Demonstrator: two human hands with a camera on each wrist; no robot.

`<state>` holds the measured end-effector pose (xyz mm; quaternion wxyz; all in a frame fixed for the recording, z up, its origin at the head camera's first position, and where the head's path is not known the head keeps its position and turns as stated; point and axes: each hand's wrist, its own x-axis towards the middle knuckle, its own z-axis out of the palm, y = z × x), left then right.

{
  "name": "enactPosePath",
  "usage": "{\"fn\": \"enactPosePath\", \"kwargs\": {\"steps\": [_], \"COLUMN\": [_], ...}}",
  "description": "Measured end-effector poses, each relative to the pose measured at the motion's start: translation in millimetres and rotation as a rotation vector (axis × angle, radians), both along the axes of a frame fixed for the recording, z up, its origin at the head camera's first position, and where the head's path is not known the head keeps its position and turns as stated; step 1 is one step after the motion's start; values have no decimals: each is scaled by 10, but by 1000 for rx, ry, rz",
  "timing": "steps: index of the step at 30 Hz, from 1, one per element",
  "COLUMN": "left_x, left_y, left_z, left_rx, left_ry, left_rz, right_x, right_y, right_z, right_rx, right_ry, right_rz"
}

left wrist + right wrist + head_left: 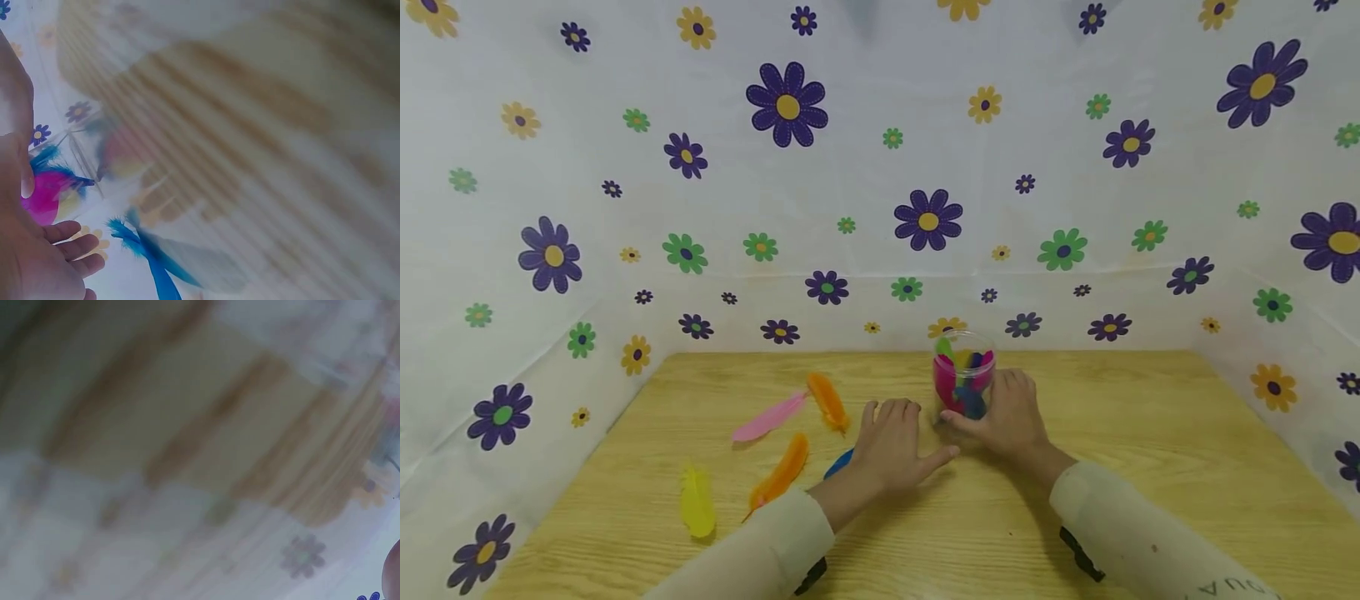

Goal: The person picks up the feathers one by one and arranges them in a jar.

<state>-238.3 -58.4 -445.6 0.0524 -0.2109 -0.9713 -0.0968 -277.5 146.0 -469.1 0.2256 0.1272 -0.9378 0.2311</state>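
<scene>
A clear plastic jar [964,375] stands toward the back of the table, with pink, blue, green and yellow feathers inside. My right hand [1013,421] grips its lower right side, thumb across the front; the far fingers are hidden behind the jar. To the left, my left hand [891,446] is held low over the table with fingers extended and thumb out, holding nothing. A blue feather [839,463] shows partly from under it. In the left wrist view the left hand [44,262] is near a blue feather [153,256] and the jar's pink feathers [45,197].
Loose feathers lie on the wooden table [1120,417] at left: a pink one [769,418], an orange one [829,402], another orange one [782,471] and a yellow one [697,502]. A white flower-printed sheet [865,175] walls the back and sides. The right wrist view is mostly blurred.
</scene>
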Motion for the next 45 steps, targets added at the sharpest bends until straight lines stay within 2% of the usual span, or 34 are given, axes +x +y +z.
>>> {"fn": "enactPosePath", "kwargs": {"steps": [8, 13, 17, 20, 23, 31, 38, 42, 45], "left_x": [78, 86, 31, -15, -60, -203, -288, -317, -354], "left_y": [-95, -258, -413, -509, -584, -782, -962, -1063, -1119], "left_z": [26, 168, 276, 306, 310, 247, 168, 202, 229], "left_rx": [-98, -25, 50, 52, 10, -210, -393, -477, -492], "left_ry": [41, 52, 85, 108, 127, 238, 302, 275, 251], "left_rz": [-117, -184, -232, -250, -258, -301, -432, -503, -550], "right_x": [-16, -15, -21, -31, -38, -31, -11, -17, -15], "right_y": [6, -9, -12, -17, -26, -26, 2, 8, 15], "right_z": [7, 25, 43, 45, 43, 29, 14, -2, -2], "right_rx": [12, 32, 48, 61, 70, 66, 56, 53, 52], "right_ry": [30, 54, 64, 70, 68, 15, 5, -1, -4], "right_rz": [0, -2, -19, -23, -26, -40, -41, -34, -38]}}
